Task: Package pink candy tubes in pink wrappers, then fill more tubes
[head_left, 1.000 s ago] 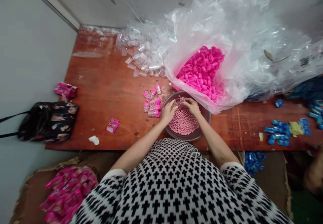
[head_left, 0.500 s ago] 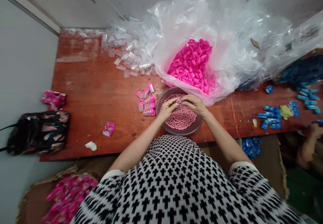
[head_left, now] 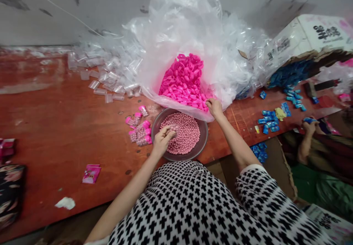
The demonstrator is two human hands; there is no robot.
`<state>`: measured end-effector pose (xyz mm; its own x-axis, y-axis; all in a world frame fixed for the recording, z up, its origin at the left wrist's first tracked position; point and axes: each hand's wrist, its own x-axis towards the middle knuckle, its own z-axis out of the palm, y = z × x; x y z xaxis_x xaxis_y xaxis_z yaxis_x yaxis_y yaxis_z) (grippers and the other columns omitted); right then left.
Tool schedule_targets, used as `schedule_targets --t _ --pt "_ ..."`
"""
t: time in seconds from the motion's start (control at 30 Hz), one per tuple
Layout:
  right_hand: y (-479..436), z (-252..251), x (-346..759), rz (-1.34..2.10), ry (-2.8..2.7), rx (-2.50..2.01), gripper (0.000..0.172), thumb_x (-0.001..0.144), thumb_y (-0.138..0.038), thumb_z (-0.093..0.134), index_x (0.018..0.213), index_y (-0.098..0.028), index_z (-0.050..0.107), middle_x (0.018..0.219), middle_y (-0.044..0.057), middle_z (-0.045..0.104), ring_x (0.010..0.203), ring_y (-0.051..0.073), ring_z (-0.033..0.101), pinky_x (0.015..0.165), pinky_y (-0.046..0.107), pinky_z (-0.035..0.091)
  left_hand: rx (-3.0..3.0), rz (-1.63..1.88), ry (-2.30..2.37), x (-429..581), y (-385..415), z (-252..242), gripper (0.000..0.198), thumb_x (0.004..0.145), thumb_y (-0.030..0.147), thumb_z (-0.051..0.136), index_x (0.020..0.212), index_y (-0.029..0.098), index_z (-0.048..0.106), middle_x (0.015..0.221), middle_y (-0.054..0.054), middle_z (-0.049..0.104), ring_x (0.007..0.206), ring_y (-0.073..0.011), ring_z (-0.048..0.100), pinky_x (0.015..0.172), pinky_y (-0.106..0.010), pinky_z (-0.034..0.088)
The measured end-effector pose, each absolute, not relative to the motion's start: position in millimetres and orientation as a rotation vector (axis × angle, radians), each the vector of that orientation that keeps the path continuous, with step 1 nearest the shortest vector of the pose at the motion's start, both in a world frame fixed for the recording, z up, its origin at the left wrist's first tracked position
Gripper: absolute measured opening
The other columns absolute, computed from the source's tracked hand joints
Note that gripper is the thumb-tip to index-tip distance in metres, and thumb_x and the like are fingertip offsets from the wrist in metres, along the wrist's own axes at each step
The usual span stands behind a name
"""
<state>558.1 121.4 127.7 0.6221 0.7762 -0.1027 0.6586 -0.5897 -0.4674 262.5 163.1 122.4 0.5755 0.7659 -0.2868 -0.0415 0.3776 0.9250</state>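
My left hand (head_left: 163, 139) is closed round a small clear bottle (head_left: 174, 128) with pink balls in it, held above the bowl. Below it, the dark round bowl (head_left: 204, 136) contains many pink balls (head_left: 185, 136). My right hand (head_left: 214, 107) is at the mouth of a large clear plastic bag (head_left: 176, 28), its fingers bent together at the edge of a heap of bright pink caps (head_left: 184, 79). Whether a cap is between those fingertips is too small to make out. Left of the bowl lie several filled bottles with pink caps (head_left: 143, 131).
Empty clear bottles (head_left: 110, 79) are heaped at the back left. A pink packet (head_left: 91, 173) and a white scrap (head_left: 65, 203) lie at the front left. To the right are blue packets (head_left: 268, 121), a carton (head_left: 325, 33) and another person's hand (head_left: 309, 127) holding something blue.
My right hand has left the bottle and moved to the caps in the bag. My left hand keeps the bottle over the bowl. The view has turned right.
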Motion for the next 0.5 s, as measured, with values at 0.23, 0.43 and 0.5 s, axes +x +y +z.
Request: schedule_targets --t 0.23,0.43,0.5 --pt "140.9 100.3 568.7 0.476 -1.156 -2.725 0.03 0.08 -0.026 0.054 0.105 -0.015 0.065 0.106 0.018 0.065 0.099 0.029 0.059 0.087 0.041 0.042 1.046 0.564 0.853 268.9 165.6 122.9 0.043 0.066 0.043 0.073 0.098 0.015 0.065 0.101 -0.008 0.071 0.091 -0.0198 0.066 0.082 -0.035 0.056" --pt "130.8 103.7 574.9 0.411 -1.054 -2.773 0.035 0.084 -0.035 0.044 0.105 -0.017 0.065 0.1 0.013 0.068 0.097 0.026 0.06 0.087 0.04 0.043 1.015 0.573 0.831 270.8 170.2 124.0 0.042 0.068 0.042 0.072 0.1 0.015 0.066 0.101 -0.008 0.07 0.09 -0.0198 0.066 0.081 -0.035 0.056" --pt "123.8 107.3 577.2 0.372 -0.966 -2.576 0.037 0.082 -0.036 0.044 0.107 -0.017 0.064 0.097 0.01 0.068 0.092 0.023 0.06 0.084 0.037 0.045 1.006 0.589 0.82 271.9 170.8 125.9 0.04 0.068 0.041 0.072 0.099 0.016 0.067 0.102 -0.008 0.07 0.092 -0.0202 0.065 0.081 -0.035 0.056"
